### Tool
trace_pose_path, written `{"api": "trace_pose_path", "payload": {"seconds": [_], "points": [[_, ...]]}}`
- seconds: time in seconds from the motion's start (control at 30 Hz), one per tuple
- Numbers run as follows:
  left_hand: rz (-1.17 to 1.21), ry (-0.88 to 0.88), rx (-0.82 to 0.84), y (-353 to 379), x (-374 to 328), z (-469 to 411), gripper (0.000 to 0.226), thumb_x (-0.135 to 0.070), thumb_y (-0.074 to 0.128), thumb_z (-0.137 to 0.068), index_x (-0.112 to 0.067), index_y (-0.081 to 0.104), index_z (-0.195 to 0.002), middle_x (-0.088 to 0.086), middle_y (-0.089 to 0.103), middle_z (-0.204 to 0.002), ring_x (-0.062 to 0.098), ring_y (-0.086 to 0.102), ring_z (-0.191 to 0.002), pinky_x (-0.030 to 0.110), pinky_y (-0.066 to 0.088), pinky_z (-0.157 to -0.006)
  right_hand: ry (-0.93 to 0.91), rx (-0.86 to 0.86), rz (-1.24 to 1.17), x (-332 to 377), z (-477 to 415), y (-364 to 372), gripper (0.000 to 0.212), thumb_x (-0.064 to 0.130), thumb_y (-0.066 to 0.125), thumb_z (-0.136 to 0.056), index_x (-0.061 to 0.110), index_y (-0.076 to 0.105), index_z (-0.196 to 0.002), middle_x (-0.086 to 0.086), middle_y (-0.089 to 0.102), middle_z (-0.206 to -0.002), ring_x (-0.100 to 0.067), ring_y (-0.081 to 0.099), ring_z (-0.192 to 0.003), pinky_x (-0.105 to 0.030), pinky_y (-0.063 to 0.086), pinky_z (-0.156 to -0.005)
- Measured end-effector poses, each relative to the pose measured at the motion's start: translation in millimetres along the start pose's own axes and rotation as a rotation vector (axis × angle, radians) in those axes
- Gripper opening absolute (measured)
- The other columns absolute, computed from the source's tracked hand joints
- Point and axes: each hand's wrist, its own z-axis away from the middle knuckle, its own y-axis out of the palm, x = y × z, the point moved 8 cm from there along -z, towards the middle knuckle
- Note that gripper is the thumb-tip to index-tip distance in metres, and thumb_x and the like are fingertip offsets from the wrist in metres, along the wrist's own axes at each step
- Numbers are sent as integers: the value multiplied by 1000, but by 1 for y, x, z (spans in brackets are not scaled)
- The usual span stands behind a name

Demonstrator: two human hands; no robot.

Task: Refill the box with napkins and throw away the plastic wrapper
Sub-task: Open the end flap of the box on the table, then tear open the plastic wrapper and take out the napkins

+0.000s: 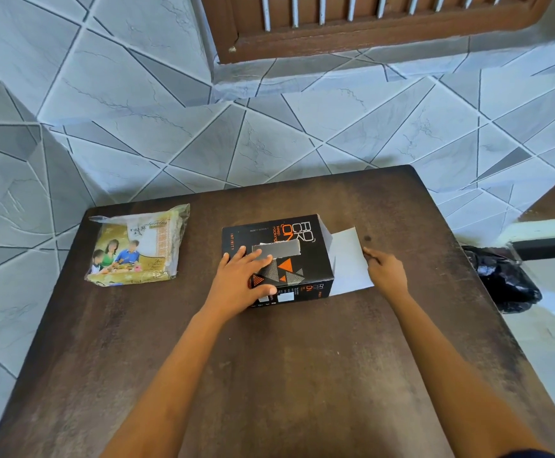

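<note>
A black box (297, 259) with orange print lies on its side in the middle of the brown table (269, 375), with a rectangular slot cut in its top face. My left hand (241, 282) rests flat on the box's left part, fingers spread, thumb on the front side. The box's white end flap (347, 264) lies open on the table at the right. My right hand (386, 271) pinches that flap's right edge. A napkin pack (135, 247) in a clear plastic wrapper with a gold picture lies at the table's far left, apart from both hands.
A black plastic bag (500, 280) sits on the floor just off the table's right edge. A tiled wall rises behind the table, and a wooden window frame (368, 28) is above it.
</note>
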Motion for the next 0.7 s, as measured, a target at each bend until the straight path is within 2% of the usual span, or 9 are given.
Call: {"api": "trace_pose_path", "payload": {"seconds": [0.1,0.17,0.3,0.37,0.5,0.6,0.63,0.7], "points": [[-8,-4,13,-2,0,-5,67,-49,57,-84,-28,32,-142,-1,27,-154,23,8,-146,48,1,-118,-10,59,20,14,1,2,38,16,36,-96,13,48,-132,-11,58,-130,-29,60,-100,-36,50,-85],[-13,-9,-13,-5,-1,-10,66,-49,56,-84,-28,31,-142,-1,29,-153,24,9,-146,48,2,-118,-36,52,29,24,3,3,39,18,37,-96,9,46,-133,-14,57,-129,-32,58,-106,-39,47,-91],[-104,-39,-157,-11,-1,-7,57,-49,48,-89,-30,34,-140,-5,30,-153,22,16,-145,45,5,-118,-82,-83,26,50,12,-7,38,22,42,-94,12,49,-130,-14,55,-132,-34,55,-116,-43,45,-96],[-109,-41,-215,-11,2,1,52,-45,49,-90,-31,37,-139,-7,30,-153,18,18,-144,40,4,-118,-174,-127,-21,71,20,-9,37,20,46,-93,12,51,-129,-13,56,-132,-33,54,-118,-42,44,-97],[55,-98,-354,-23,23,30,47,-41,55,-88,-30,47,-133,-4,37,-149,17,26,-141,39,11,-117,-380,-108,-86,117,44,6,36,15,49,-91,12,53,-127,-12,61,-126,-31,57,-113,-39,44,-94],[156,-182,-448,-40,59,59,46,-40,57,-86,-25,52,-129,1,44,-145,19,35,-137,38,24,-114,-455,-46,-113,146,60,26,34,13,49,-91,13,54,-125,-16,68,-104,-29,61,-86,-37,47,-78],[185,-215,-475,-48,72,68,46,-41,56,-85,-23,54,-127,3,46,-143,20,38,-135,38,27,-111,-483,-18,-112,155,64,35,36,15,49,-91,15,53,-126,-15,68,-104,-27,60,-83,-37,48,-77],[214,-290,-509,-60,97,83,45,-40,55,-83,-21,58,-124,6,51,-139,22,43,-131,38,31,-108,-542,36,-117,175,73,50,39,15,49,-91,18,50,-130,-11,63,-122,-24,59,-99,-39,47,-90]]}}
